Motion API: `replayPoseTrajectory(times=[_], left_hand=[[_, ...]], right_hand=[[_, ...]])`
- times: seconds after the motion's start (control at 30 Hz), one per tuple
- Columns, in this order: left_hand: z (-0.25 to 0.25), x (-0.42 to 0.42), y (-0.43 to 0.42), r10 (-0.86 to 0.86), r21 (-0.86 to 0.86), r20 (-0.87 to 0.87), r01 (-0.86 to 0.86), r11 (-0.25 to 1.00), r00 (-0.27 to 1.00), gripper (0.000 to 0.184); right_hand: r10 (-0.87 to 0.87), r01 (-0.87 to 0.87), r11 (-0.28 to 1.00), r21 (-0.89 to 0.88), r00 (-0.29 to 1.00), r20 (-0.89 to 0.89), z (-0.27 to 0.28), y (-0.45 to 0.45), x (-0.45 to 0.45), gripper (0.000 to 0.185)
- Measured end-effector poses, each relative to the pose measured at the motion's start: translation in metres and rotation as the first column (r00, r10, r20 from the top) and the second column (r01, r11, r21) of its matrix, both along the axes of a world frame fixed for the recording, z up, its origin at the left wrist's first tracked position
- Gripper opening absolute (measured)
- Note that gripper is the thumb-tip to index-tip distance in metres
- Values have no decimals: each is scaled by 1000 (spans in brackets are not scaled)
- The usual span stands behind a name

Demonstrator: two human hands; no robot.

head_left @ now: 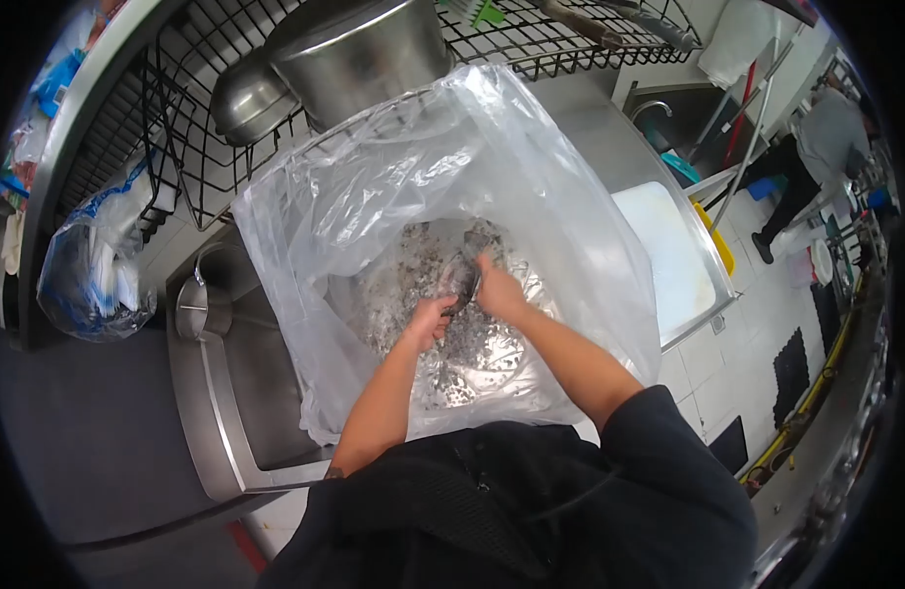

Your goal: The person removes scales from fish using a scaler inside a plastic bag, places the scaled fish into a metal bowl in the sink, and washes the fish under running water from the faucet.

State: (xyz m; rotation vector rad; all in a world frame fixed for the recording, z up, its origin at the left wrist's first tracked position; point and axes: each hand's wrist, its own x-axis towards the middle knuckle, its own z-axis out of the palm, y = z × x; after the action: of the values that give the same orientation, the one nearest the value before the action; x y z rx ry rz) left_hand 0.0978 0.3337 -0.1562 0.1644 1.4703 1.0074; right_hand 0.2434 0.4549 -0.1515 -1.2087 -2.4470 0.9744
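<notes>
Inside a clear plastic sheet draped like a liner, I have both hands on a dark, wet fish. My left hand is closed at its lower end, the fingers curled. My right hand grips its right side, the thumb pointing away from me. Whether either hand also holds a small tool cannot be made out. Grey flakes that look like scales cling to the plastic around the hands. Shiny metal shows through the plastic bottom.
A steel sink lies at left, with a metal cup on its edge. A wire rack bearing a large pot runs along the back. Right stands a white board. Farther right, a person stands on the tiled floor.
</notes>
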Motion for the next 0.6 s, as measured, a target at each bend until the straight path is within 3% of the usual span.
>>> replayPoseTrajectory(times=[0.1, 0.2, 0.37, 0.47, 0.53, 0.6], left_hand=[[-10, -4, -3, 86, 0, 135, -87, 996, 987, 21], [-14, -4, -8, 103, 34, 224, -114, 993, 969, 21], [-9, 6, -1, 171, 14, 233, -179, 984, 957, 19], [-10, 2, -5, 214, 16, 242, -224, 974, 946, 17], [-13, 5, -7, 210, 25, 267, -225, 974, 940, 17], [-11, 9, -7, 232, 41, 265, -252, 967, 936, 16]], right_hand=[[69, -66, 997, -47, 996, 49, 4, -51, 9, 46], [-55, 47, 978, -204, 998, -30, 8, -66, 15, 44], [-25, 22, 998, -65, 999, -35, 0, -36, 5, 43], [5, -5, 986, -167, 1000, -3, 8, -73, 14, 44], [-74, 53, 970, -237, 994, -81, 8, -82, 26, 44], [-48, 26, 985, -173, 991, -124, -7, -61, 22, 44]])
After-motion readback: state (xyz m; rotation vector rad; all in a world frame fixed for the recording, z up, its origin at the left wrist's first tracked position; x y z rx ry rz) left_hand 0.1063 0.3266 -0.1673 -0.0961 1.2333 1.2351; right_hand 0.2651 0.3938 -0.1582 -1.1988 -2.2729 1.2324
